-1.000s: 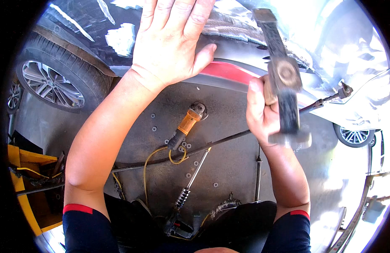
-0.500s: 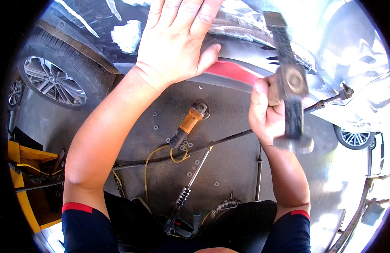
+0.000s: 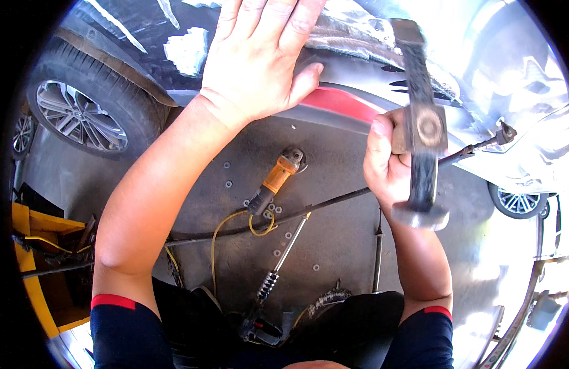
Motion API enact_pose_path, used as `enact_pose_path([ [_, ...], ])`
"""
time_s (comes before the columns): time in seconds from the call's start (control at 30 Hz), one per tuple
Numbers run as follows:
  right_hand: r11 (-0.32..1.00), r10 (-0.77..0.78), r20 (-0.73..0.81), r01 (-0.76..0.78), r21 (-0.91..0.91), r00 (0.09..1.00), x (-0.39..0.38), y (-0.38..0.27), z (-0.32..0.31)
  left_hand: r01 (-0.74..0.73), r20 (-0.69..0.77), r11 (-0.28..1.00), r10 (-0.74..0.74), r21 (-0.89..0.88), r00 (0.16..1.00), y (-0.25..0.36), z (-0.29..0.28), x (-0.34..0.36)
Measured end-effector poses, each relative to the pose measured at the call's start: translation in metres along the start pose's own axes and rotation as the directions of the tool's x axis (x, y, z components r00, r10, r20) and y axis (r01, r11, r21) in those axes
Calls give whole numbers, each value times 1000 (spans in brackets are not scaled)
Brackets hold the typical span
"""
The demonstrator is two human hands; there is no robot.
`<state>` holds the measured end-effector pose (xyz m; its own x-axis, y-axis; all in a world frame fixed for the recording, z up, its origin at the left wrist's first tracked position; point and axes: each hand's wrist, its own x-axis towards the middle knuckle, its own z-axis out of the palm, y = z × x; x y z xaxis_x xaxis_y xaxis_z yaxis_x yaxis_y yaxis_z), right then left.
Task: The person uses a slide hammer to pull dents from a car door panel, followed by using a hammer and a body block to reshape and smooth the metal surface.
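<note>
An orange grinder (image 3: 277, 177) and yellow cord (image 3: 213, 252) lie on the grey floor (image 3: 343, 240) near small rings (image 3: 228, 184).

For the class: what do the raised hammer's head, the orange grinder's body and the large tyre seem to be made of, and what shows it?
Hammer head: probably steel, dark and worn, shinier at its round lower end.
Grinder body: likely plastic, orange and scuffed, though painted metal is possible.
Tyre: apparently rubber, dull black with grooved tread.
</note>
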<state>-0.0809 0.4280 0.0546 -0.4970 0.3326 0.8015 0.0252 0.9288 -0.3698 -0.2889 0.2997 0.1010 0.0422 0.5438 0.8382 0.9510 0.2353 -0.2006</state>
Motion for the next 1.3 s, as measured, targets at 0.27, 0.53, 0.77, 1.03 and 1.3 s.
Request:
enact_pose_path([
  [0.27, 993, -16, -22, 19, 120, 1000, 3, -9, 2, -2, -5, 1000, 3, 20, 1000, 1, 1, -1],
  [0.53, 998, 53, 75, -50, -44, 996, -1, 3, 4, -9, 3, 1000, 9, 22, 1000, 0, -1, 0],
  [0.77, 966, 59, -11, -55, 254, 998, -21, 1, -7, -74, 182, 995, 60, 72, 981, -13, -27, 4],
  [1.03, 820, 161, -80, -89, 566, 984, 2, -14, -27, -519, -109, 748, 607, 415, 787, -25, 4, 144],
  [1.3, 705, 515, -417, -94, 703, 748, 16, -55, -8, -676, 306, 728, 674, -117, 672, -4, -11, 82],
])
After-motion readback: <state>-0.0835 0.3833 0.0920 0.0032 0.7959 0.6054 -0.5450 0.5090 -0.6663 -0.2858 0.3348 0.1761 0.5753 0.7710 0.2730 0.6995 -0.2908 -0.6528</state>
